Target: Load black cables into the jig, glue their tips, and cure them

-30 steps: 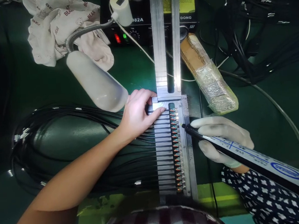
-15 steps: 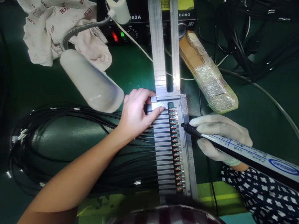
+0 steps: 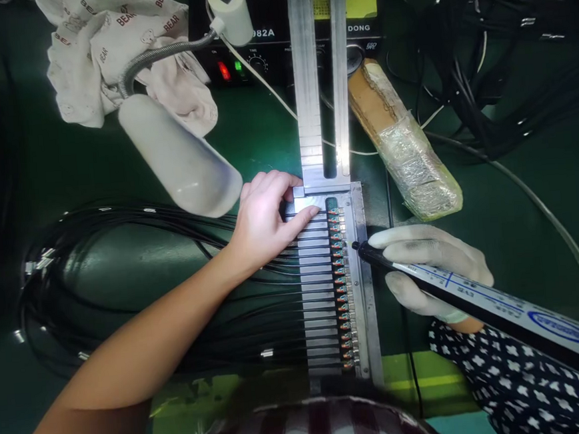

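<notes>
My bare left hand (image 3: 269, 212) grips the upper left edge of a metal cable fixture (image 3: 319, 308). Its thumb lies on top, over the uppermost cables, and the fingers curl at the far corner, partly hidden. Thin black cables (image 3: 275, 295) run into the fixture's slots. Small connectors (image 3: 342, 280) with exposed coloured wires line up along its right side. A white glove covers my right hand (image 3: 434, 269), closed around a thick pen-shaped tool (image 3: 502, 307) with a silver-white body, blue markings and a black tip. The tip hovers at or just above the fixture's right rail.
A hinged-looking slotted metal arm (image 3: 305, 75) rises behind the fixture, before a black control box (image 3: 277, 61) with lit switches. A white lamp (image 3: 179, 155) and printed cloth (image 3: 88, 72) stand left. To the right are a plastic-wrapped block (image 3: 403, 138) and bundled black cables (image 3: 490, 87).
The tool tip and my right hand have shifted very slightly downward. My left hand keeps its place on the fixture. The whole view has drifted a little to the right.
</notes>
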Action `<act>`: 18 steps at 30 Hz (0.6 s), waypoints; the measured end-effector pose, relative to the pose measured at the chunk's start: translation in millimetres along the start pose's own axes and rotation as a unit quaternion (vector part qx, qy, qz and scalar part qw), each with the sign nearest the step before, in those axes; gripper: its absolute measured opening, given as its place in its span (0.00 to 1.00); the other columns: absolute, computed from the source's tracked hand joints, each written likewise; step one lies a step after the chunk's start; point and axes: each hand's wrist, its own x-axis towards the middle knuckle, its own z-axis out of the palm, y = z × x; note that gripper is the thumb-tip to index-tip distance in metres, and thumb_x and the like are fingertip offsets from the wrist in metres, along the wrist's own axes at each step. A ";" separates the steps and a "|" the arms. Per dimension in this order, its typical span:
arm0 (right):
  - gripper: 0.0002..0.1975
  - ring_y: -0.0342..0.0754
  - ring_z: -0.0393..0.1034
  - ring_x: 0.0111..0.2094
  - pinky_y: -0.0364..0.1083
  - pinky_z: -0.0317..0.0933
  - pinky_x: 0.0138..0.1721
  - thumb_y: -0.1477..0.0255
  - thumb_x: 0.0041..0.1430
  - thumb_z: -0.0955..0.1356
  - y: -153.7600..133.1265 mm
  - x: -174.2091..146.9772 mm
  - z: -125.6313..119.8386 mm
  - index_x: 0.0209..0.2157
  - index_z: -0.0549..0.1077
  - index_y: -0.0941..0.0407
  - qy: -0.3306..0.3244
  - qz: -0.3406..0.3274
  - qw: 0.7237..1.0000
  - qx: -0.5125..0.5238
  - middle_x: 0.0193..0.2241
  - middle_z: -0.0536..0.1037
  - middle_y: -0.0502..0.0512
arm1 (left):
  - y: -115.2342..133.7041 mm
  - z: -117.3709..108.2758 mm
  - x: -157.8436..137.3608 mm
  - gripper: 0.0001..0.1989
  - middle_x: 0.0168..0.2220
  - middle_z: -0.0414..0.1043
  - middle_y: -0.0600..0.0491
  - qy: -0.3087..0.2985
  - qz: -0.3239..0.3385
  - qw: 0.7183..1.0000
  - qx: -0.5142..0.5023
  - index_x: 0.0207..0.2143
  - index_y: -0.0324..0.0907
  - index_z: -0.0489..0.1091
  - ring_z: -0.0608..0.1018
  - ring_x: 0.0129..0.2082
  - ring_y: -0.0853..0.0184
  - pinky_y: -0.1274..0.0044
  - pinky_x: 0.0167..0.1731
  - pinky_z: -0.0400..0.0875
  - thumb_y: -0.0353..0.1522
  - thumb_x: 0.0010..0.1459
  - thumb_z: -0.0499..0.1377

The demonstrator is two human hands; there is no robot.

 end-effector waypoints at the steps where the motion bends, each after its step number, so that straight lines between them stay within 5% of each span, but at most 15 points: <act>1: 0.08 0.49 0.76 0.37 0.45 0.74 0.37 0.81 0.55 0.73 0.4 -0.2 -0.2 0.39 0.75 0.64 0.002 -0.002 1.000 -0.001 0.38 0.78 0.64 | 0.0 0.0 0.0 0.17 0.33 0.68 0.54 0.001 0.000 1.000 0.000 0.43 0.39 0.69 0.68 0.36 0.66 0.72 0.39 0.58 0.42 0.58 0.65; 18: 0.09 0.52 0.76 0.39 0.47 0.74 0.38 0.81 0.56 0.73 -0.7 -2.6 -3.6 0.40 0.75 0.66 0.003 -0.016 1.000 0.003 0.40 0.77 0.69 | 0.5 0.3 0.1 0.16 0.33 0.67 0.54 0.006 0.002 1.000 -0.006 0.42 0.40 0.69 0.68 0.35 0.65 0.72 0.39 0.58 0.42 0.59 0.64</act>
